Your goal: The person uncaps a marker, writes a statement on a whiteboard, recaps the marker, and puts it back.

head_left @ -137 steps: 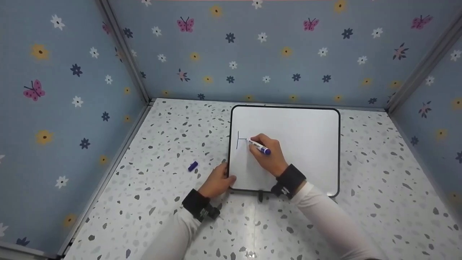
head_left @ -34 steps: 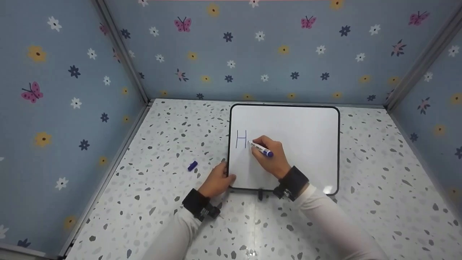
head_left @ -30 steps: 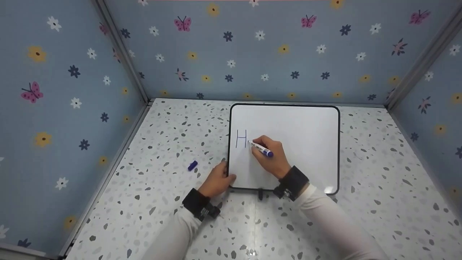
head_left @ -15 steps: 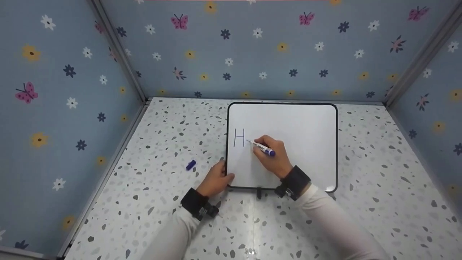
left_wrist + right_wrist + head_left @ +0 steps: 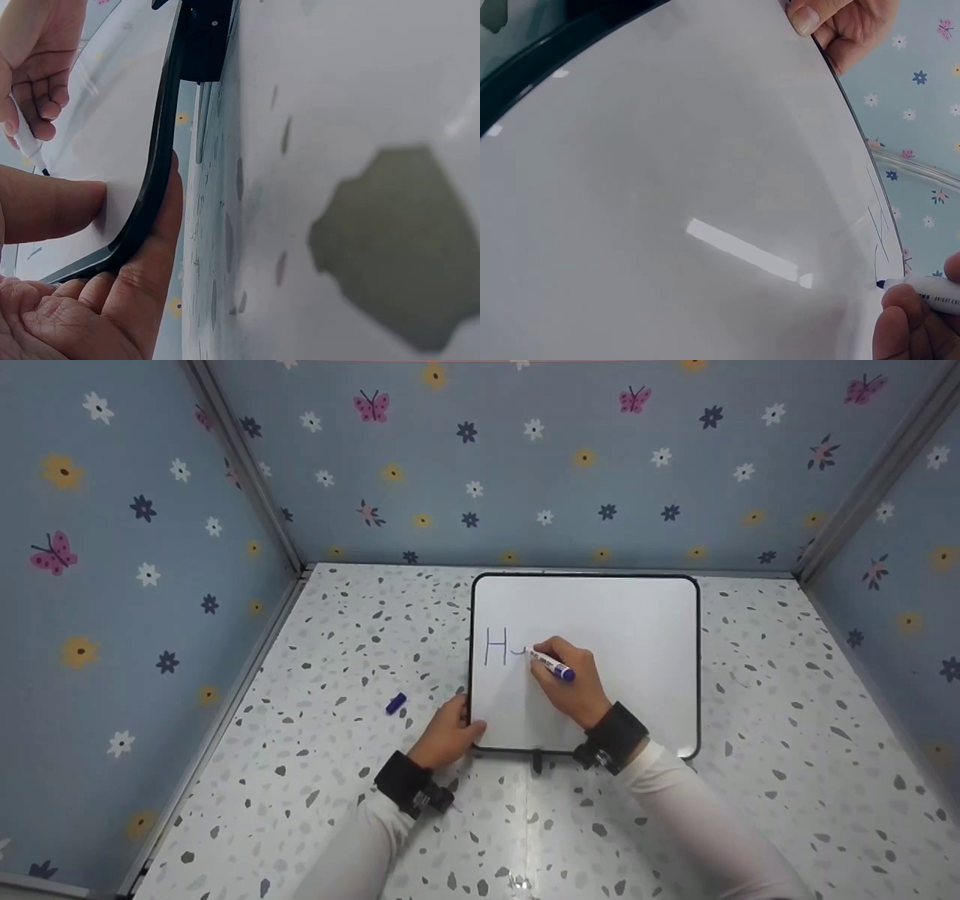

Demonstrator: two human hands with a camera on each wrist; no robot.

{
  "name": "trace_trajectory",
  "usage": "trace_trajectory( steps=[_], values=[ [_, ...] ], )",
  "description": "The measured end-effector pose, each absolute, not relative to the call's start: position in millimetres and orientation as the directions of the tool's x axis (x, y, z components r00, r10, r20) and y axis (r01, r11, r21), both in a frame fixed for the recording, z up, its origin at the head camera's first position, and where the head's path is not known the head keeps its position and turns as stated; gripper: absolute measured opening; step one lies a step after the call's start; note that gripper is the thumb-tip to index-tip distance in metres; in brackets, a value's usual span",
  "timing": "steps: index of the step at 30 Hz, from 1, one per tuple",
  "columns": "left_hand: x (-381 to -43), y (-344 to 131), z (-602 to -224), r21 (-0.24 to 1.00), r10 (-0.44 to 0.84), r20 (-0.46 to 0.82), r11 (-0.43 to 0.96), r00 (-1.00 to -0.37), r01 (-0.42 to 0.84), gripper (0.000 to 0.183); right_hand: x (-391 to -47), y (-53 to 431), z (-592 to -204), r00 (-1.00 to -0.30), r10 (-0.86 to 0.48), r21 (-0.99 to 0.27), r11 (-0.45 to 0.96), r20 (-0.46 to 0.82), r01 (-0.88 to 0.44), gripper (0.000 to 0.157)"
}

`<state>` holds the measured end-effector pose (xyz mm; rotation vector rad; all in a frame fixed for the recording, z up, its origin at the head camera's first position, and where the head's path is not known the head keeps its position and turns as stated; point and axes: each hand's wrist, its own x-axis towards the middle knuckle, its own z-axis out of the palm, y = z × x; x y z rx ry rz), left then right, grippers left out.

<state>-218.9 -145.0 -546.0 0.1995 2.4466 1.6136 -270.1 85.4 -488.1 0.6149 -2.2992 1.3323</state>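
A whiteboard (image 5: 630,690) with a black rim stands on the speckled table, bearing a blue letter H (image 5: 496,646) and a short curved stroke to its right. My right hand (image 5: 574,682) pinches a white marker (image 5: 551,664) with a blue end; its dark tip (image 5: 880,284) meets the board at the end of that stroke. At the board's lower left corner, my left hand (image 5: 448,733) grips the rim, thumb (image 5: 56,206) over the front face and fingers (image 5: 154,277) behind the edge.
A blue marker cap (image 5: 396,703) lies on the table (image 5: 337,735) left of the board. Flower-patterned panels (image 5: 525,472) enclose the back and both sides. A small black piece (image 5: 537,761) sticks out below the board's lower edge.
The H gained its second upright, and a curved stroke appeared to its right. The right hand with the marker has shifted rightward. The left hand keeps its grip on the board.
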Motion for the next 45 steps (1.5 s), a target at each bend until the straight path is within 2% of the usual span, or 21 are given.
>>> trace_trajectory(
  steps=[11,20,37,45],
  values=[
    [-219,-144,-547,0.917,0.23,-0.094,0.398,-0.969,0.006,0.047,-273,81,-487,-0.838,-0.183,-0.711,0.455,0.515,-0.536,0.012],
    [-219,-145,-547,0.913,0.246,-0.06,0.406,-0.967,0.046,0.042,-272,76,-487,-0.808,-0.233,-0.687,0.432,0.541,-0.584,0.009],
    [-220,-145,-544,0.914,0.229,-0.103,0.405,-0.968,-0.001,0.048,-262,81,-490,-0.836,-0.281,-0.694,0.466,0.472,-0.549,0.01],
    [-220,-145,-548,0.914,0.225,-0.094,0.406,-0.97,0.006,0.046,-259,88,-490,-0.825,-0.263,-0.684,0.463,0.501,-0.563,0.007]
  ],
)
